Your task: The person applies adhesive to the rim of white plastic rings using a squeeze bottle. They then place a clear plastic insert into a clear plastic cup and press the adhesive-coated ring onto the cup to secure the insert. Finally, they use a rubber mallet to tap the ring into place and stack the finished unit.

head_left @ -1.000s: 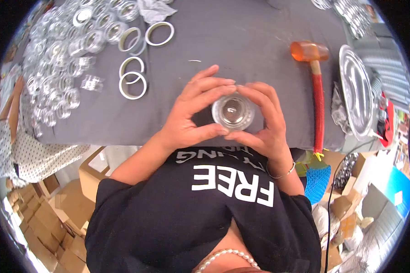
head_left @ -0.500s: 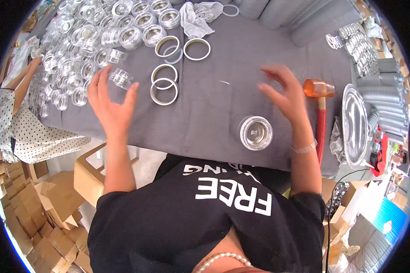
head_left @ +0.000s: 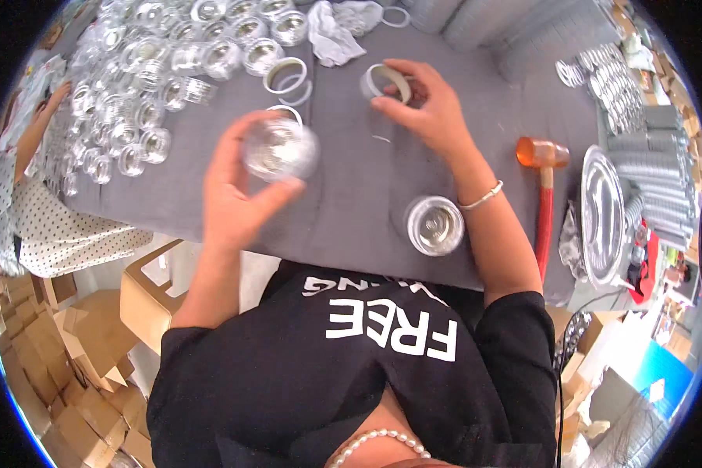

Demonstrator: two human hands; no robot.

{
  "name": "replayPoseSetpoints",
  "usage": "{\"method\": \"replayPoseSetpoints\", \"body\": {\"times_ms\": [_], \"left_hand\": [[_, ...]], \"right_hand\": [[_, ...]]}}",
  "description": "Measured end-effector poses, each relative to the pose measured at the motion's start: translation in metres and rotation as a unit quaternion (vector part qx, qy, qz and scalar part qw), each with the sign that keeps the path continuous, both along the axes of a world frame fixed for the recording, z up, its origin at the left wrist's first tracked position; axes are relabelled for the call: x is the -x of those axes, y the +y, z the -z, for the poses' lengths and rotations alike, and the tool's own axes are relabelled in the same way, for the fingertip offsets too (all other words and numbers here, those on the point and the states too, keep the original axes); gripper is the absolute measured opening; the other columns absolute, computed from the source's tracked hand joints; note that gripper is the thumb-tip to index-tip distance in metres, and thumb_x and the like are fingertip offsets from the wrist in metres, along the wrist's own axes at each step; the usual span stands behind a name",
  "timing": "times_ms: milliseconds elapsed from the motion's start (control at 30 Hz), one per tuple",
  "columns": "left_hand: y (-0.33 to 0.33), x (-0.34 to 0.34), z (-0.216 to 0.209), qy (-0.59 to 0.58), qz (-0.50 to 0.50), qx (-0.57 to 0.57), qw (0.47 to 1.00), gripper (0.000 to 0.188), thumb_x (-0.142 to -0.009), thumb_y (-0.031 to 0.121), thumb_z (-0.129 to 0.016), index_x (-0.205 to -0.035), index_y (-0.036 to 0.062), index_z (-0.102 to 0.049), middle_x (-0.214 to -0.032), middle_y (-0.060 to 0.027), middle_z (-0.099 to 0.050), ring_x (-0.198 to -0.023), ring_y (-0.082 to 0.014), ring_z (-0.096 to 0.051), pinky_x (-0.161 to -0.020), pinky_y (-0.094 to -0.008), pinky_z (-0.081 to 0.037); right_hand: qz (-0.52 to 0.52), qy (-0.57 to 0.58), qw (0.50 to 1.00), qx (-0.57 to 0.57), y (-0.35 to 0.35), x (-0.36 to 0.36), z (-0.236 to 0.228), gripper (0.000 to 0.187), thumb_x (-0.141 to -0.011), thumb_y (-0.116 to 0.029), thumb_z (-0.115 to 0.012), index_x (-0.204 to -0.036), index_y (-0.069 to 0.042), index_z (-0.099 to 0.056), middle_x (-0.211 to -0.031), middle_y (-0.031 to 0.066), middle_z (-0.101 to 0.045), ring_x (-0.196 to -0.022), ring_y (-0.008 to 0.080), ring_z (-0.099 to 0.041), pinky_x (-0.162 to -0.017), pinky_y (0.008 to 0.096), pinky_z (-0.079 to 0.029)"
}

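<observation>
- Clear, round glass jar (head_left: 279, 148) gripped by curled left hand (head_left: 238, 191), lifted above grey table (head_left: 351, 203).
- White-rimmed metal ring (head_left: 388, 82) pinched in right hand (head_left: 429, 109), near table's far side.
- Best kept level, ring squared before pressing.

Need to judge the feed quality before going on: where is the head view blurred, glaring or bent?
Head view: the left hand and its clear jar are motion-smeared; the right hand on a ring is sharper; glare flecks the jar pile; fisheye bends the table edge and blacks out the corners.
</observation>
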State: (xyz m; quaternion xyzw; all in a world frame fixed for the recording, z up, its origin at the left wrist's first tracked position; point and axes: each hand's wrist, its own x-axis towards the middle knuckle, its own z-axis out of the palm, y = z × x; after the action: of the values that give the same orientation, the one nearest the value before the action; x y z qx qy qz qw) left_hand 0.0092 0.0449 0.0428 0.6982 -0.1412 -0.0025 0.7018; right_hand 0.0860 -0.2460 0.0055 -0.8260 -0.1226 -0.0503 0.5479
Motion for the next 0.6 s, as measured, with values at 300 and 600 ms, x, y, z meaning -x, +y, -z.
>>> {"method": "replayPoseSetpoints", "body": {"times_ms": [300,600], "left_hand": [[-0.114,0.036,-0.009,-0.16,0.198,-0.11,0.961,0.072,-0.068,0.019,-0.089,-0.133,0.0034,-0.061,-0.134,-0.0151,-0.062,-0.133,-0.0329,-0.053,-0.111,-0.0453,-0.041],[-0.119,0.042,-0.013,-0.155,0.195,-0.149,0.957,0.072,-0.067,0.021,-0.09,-0.132,0.0035,-0.062,-0.135,-0.0125,-0.063,-0.133,-0.0329,-0.054,-0.111,-0.0447,-0.041]], "right_hand": [[0.099,-0.039,0.967,-0.232,-0.077,0.127,-0.051,0.068,-0.077,-0.003,-0.083,-0.137,0.009,-0.053,-0.122,0.0142,-0.065,-0.109,0.0194,-0.063,-0.095,0.0322,-0.051],[0.127,-0.07,0.961,-0.235,-0.06,0.176,-0.065,0.085,-0.066,-0.018,-0.09,-0.137,0.011,-0.053,-0.123,0.0141,-0.062,-0.113,0.0216,-0.061,-0.1,0.0341,-0.048]]}}
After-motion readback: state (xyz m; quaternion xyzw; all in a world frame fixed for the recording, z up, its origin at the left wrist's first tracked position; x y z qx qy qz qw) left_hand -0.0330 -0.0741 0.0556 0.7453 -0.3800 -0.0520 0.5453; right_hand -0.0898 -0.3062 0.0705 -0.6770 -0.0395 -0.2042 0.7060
